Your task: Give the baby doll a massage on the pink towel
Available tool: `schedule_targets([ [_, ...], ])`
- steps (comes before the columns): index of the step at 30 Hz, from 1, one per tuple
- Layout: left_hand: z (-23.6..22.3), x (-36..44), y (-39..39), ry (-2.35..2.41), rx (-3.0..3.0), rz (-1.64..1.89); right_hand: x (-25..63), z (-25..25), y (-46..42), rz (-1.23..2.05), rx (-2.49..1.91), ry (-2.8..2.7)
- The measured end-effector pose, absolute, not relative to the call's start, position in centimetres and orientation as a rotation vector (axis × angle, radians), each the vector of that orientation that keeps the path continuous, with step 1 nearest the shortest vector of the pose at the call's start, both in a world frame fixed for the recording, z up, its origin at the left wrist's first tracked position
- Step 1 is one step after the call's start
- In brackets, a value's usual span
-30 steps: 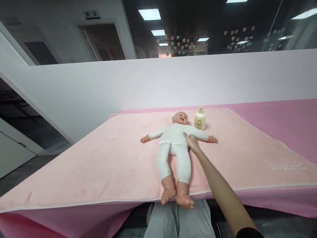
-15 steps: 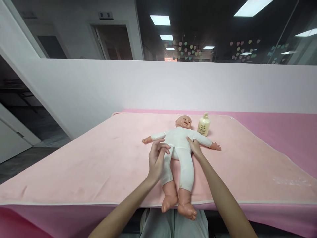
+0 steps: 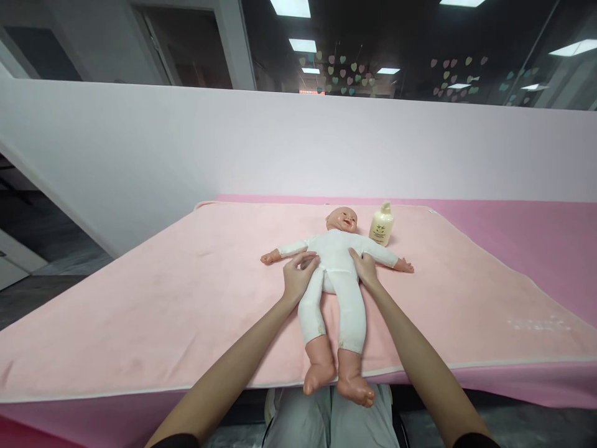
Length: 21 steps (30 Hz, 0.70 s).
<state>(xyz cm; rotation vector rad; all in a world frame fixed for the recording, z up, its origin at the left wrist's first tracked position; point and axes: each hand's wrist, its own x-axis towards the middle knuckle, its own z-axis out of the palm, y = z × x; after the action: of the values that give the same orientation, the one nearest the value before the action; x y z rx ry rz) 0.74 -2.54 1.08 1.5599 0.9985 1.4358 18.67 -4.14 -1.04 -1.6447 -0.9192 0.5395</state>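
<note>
A baby doll (image 3: 336,252) in a white cloth suit lies on its back on a pink towel (image 3: 196,298), its arms spread and its bare feet reaching past the near edge. At the waist, on the picture's left side, my left hand (image 3: 298,277) is closed against the doll with its fingers curled. My right hand (image 3: 366,267) clasps the opposite side of the torso, thumb on the front; its other fingers are mostly hidden. Beside the doll's head stands a pale yellow pump bottle (image 3: 382,224) with dark print on it.
The towel covers most of a table with a darker pink cover (image 3: 527,242). Behind it runs a white partition (image 3: 298,146) below dark glass. My legs (image 3: 321,417) are under the near edge.
My left hand, raised over the doll's hip before, has come down against the side of its waist. My right hand stays at the torso. The camera view has tilted down slightly.
</note>
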Motion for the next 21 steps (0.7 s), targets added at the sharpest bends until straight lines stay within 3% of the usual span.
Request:
schedule_targets([
  [7,0.7,0.5,-2.1,1.003,1.542,1.371,19.9,0.9,-5.5,0.455,-1.888,-0.961],
  [14,-0.3,0.0,-0.7,1.018,1.553,1.418,23.3,5.9,-5.7,0.972,-1.110,-0.313],
  [21,-0.6,-0.2,0.2,1.039,1.359,1.392,23.5,12.3,-2.0,1.001,-1.065,-0.472],
])
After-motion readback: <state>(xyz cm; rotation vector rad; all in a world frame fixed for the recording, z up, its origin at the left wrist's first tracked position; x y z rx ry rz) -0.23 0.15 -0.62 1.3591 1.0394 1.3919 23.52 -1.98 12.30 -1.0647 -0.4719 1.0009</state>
